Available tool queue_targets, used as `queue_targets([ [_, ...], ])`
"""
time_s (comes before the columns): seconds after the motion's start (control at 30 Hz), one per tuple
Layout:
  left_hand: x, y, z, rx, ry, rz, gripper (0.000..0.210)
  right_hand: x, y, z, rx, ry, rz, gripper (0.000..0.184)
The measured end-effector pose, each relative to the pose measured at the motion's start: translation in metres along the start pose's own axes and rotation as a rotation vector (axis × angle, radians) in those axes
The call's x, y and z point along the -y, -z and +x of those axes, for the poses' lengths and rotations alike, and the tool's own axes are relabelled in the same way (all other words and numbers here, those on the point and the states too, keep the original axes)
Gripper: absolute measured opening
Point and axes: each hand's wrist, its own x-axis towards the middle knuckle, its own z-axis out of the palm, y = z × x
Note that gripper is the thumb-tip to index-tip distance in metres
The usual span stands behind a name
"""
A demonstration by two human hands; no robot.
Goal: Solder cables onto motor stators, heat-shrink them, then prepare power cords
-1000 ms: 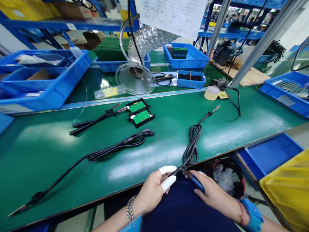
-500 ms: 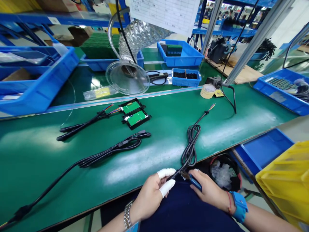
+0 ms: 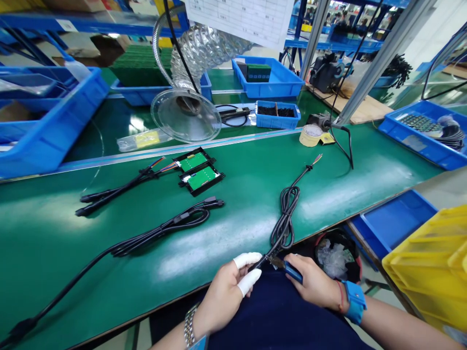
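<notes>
Between white-covered thumb and fingertips, my left hand [image 3: 231, 287] pinches the near end of a coiled black cable [image 3: 286, 214] at the bench's front edge. My right hand [image 3: 310, 277] is closed round the blue handles of cutting pliers [image 3: 292, 272]. Their dark jaws touch or nearly touch the cable beside my left fingertips; whether they bite on it I cannot tell. Coloured bare wires [image 3: 318, 158] stick out at the cable's far end. Another bundled black cable [image 3: 160, 233] lies to the left. Behind it, two green circuit boards [image 3: 197, 170] sit in black housings, wired to short black leads [image 3: 120, 189].
A clear extraction hood [image 3: 186, 116] hangs over the back of the green bench [image 3: 233, 218]. Blue bins [image 3: 270, 87] line the rear. A tape roll [image 3: 311, 135] stands at back right. Below the right edge are a waste bin [image 3: 337, 257] and a yellow crate [image 3: 430, 267].
The whole view has shifted slightly to the left. Both hands, the pliers and the cable keep nearly the same position relative to each other.
</notes>
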Motion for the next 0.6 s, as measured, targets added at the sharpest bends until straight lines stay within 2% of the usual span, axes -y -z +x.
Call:
queue_targets([
  [0.3, 0.0008, -0.0005, -0.0004, 0.017, -0.020, -0.066, 0.030, 0.0042, 0.0043, -0.0002, 0.012, -0.011, -0.025, 0.012],
  [0.37, 0.0006, -0.0004, -0.0006, 0.005, -0.023, -0.062, 0.028, 0.0055, 0.0046, -0.0014, 0.024, -0.038, -0.026, 0.018],
  [0.5, 0.0013, 0.0000, -0.0002, 0.002, -0.022, -0.050, 0.028, 0.0084, 0.0071, -0.0050, 0.079, -0.094, -0.023, 0.046],
  [0.6, 0.0023, 0.0000, 0.0001, 0.011, -0.015, -0.018, 0.028, 0.0095, 0.0075, -0.0073, 0.086, -0.131, -0.053, 0.054],
])
